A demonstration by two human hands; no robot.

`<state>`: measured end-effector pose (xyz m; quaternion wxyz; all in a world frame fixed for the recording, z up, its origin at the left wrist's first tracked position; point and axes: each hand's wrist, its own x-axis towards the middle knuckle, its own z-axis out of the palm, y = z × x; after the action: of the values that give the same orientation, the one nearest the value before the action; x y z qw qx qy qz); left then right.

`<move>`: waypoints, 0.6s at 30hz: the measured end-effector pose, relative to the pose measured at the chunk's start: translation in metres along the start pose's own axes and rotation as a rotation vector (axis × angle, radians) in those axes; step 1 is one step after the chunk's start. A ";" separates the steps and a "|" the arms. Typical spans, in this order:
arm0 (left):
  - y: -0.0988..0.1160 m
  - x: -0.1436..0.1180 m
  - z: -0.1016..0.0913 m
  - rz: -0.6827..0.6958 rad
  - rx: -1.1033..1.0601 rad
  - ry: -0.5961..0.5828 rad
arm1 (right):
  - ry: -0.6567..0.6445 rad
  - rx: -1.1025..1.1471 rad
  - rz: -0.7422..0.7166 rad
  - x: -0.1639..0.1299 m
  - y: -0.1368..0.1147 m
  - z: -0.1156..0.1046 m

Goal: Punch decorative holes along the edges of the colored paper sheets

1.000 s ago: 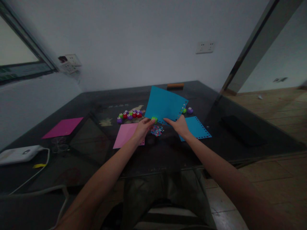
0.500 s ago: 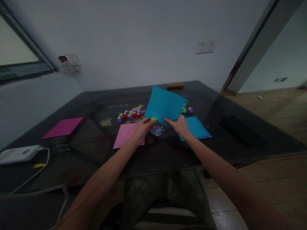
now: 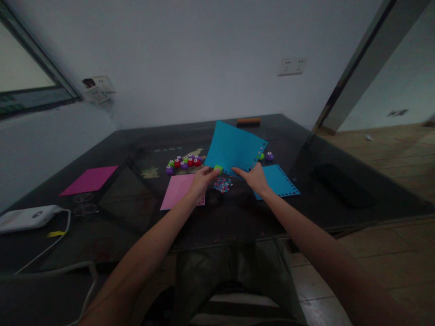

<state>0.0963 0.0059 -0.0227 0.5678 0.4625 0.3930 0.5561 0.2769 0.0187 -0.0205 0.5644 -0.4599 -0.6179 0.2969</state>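
My left hand point(image 3: 203, 177) is closed on a small green craft hole punch point(image 3: 218, 169) at the near left edge of a blue sheet of paper point(image 3: 234, 146). That sheet is raised and tilted above the table, with holes along its right edge and part of its near edge. My right hand point(image 3: 254, 176) pinches the sheet by its near right side. Below the punch lies a small heap of coloured paper bits point(image 3: 223, 184). A pink sheet point(image 3: 177, 192) rests partly under my left forearm. Beside my right wrist, a second blue sheet point(image 3: 278, 181) has holes along its edges.
Several purple, green and red punches point(image 3: 183, 163) stand in a group behind the pink sheet. A purple punch point(image 3: 269, 156) sits behind the raised sheet. A magenta sheet point(image 3: 90, 180) and white device point(image 3: 29, 218) with a cable are left. A dark flat object point(image 3: 340, 184) lies right.
My hands, the green punch and the raised blue sheet keep almost the same position. Only a very slight shift of the sheet shows.
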 end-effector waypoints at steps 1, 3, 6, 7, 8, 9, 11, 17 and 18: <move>0.000 0.000 0.000 0.001 0.003 0.001 | 0.004 0.000 0.000 0.000 0.000 0.000; -0.001 0.001 -0.001 0.003 0.005 0.000 | 0.010 -0.003 -0.004 0.000 0.000 0.000; -0.002 0.002 -0.001 0.012 0.015 0.007 | 0.010 -0.014 -0.001 0.000 -0.001 0.000; -0.002 0.002 -0.001 0.019 0.020 0.013 | 0.008 -0.014 0.002 0.000 -0.001 0.000; -0.003 0.003 -0.001 0.026 0.025 0.017 | 0.005 -0.013 0.004 0.000 -0.001 0.000; -0.003 0.003 -0.001 0.032 0.028 0.019 | 0.000 -0.012 0.004 0.000 -0.001 0.000; -0.004 0.003 -0.001 0.045 0.033 0.017 | -0.012 -0.012 0.002 0.000 -0.002 -0.001; -0.005 0.003 -0.001 0.065 0.063 0.019 | -0.018 -0.004 -0.001 -0.001 -0.002 0.000; -0.006 0.003 -0.002 0.069 0.070 0.022 | -0.017 0.000 -0.002 -0.001 -0.002 0.000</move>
<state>0.0965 0.0095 -0.0284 0.5272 0.4894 0.4023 0.5663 0.2760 0.0172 -0.0188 0.5594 -0.4569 -0.6231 0.3001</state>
